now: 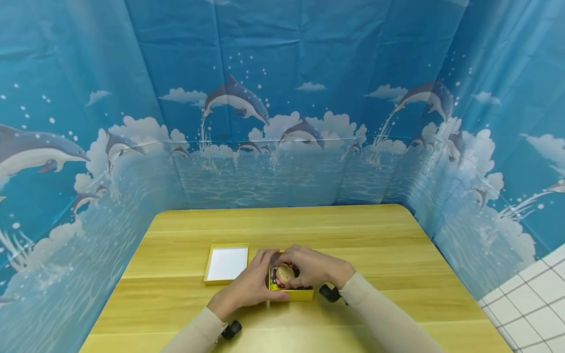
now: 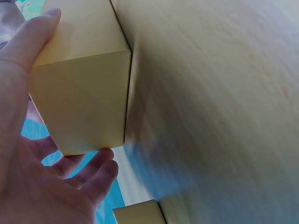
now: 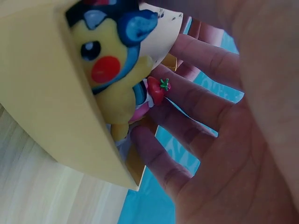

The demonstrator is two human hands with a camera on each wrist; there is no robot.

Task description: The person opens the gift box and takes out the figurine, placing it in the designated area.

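A yellow box (image 1: 301,295) without a cover stands on the table, with small colourful figures inside. My left hand (image 1: 247,288) grips its left side, the thumb on the near wall and the fingers round the far end; the left wrist view shows the plain box wall (image 2: 81,102) between them. Reaching in from the right, my right hand (image 1: 314,267) pinches a round cream-coloured piece (image 1: 284,274) between thumb and fingers. Next to that piece in the right wrist view is a yellow figure (image 3: 114,100) with red cheeks and a strawberry (image 3: 155,91). The box's bottom is mostly hidden.
A shallow yellow lid (image 1: 227,264) with a white inside lies to the left of the box. The wooden table (image 1: 375,240) extends around both. A blue dolphin-print curtain (image 1: 282,181) hangs behind and at the sides; white tiles (image 1: 529,294) show at the right.
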